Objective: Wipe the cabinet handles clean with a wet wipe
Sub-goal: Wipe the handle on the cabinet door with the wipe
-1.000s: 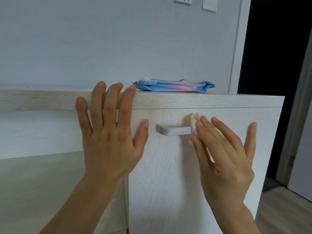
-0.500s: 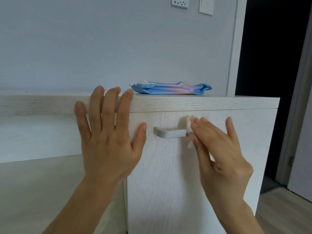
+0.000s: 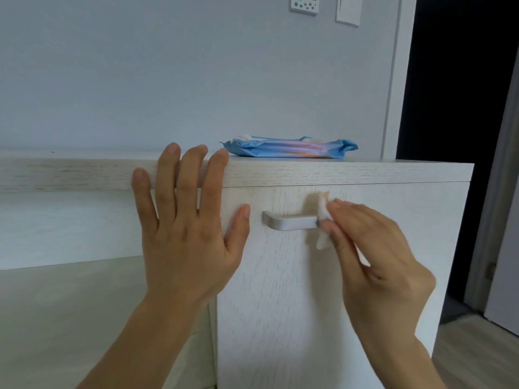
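Now, your left hand (image 3: 185, 242) lies flat on the front of the white cabinet (image 3: 280, 318). Its fingers are straight and spread apart. The fingertips reach up over the edge of the cabinet top (image 3: 365, 174), and the thumb points at the left end of the handle (image 3: 292, 222) without touching it.

Your right hand (image 3: 373, 262) pinches the wet wipe (image 3: 323, 213). Its fingers are bent and close together around the wipe. The wipe is small, white and scrunched, and it is pressed on the right end of the handle, hiding that end.

The handle is a smooth, gray metal bar with a bent corner. The cabinet looks like pale wood with thin lines in it.

A flat, soft, blue pack (image 3: 289, 149) lies on the cabinet top, farther back than the handle. It has pink and orange marks, but you cannot read any words on it.

High on the wall hang a white box with buttons (image 3: 304, 4) and a white switch (image 3: 348, 9); their writing is too small to read. A dark doorway (image 3: 455, 108) is on the right, with wood floor (image 3: 477, 357) below.
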